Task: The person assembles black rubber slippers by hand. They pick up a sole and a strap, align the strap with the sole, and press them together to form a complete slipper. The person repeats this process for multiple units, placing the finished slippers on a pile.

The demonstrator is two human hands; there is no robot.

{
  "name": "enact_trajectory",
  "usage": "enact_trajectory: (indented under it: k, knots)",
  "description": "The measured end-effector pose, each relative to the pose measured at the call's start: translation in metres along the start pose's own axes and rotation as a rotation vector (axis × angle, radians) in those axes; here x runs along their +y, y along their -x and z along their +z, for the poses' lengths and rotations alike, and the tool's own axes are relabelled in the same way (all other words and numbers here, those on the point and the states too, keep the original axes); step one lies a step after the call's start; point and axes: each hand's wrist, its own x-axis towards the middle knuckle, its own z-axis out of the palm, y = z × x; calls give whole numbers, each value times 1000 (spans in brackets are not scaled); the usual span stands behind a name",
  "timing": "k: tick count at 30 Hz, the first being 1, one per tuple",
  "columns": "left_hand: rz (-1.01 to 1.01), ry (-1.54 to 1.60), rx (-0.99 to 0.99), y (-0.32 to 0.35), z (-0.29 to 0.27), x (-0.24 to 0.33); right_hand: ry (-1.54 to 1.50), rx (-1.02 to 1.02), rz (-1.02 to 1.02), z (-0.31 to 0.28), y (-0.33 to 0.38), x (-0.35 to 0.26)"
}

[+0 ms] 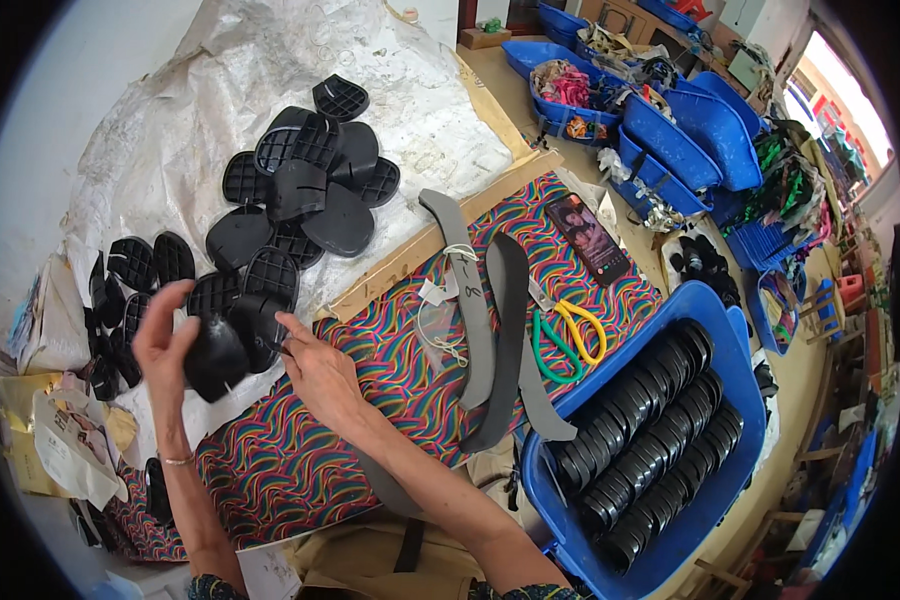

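Left hand gripped a black heel piece; right hand, at its 3 o'clock, pinched the piece's edge.

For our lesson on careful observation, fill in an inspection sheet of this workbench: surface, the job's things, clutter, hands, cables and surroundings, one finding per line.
Surface: table under a rainbow-swirl cloth and a crinkled white sheet.
Job's things: black heel piece held up in the left hand; pile of black heel pieces on the white sheet.
Clutter: grey straps, scissors with yellow and green handles, a phone, white string tags.
Hands: left hand grips the heel piece; right hand pinches a small thing at its edge, too small to identify.
Cables: nothing seen.
Surroundings: blue crate of stacked black rings on the right; more blue bins with colourful scraps behind.
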Motion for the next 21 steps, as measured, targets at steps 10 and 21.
enact_trajectory:
  k: [10,21]
  knots:
    - [-152,-331,-247,50,2,35,-76,-41,29,-2,1,0]
    - [-208,54,180,139,34,85,-705,-106,269,5,-7,25]
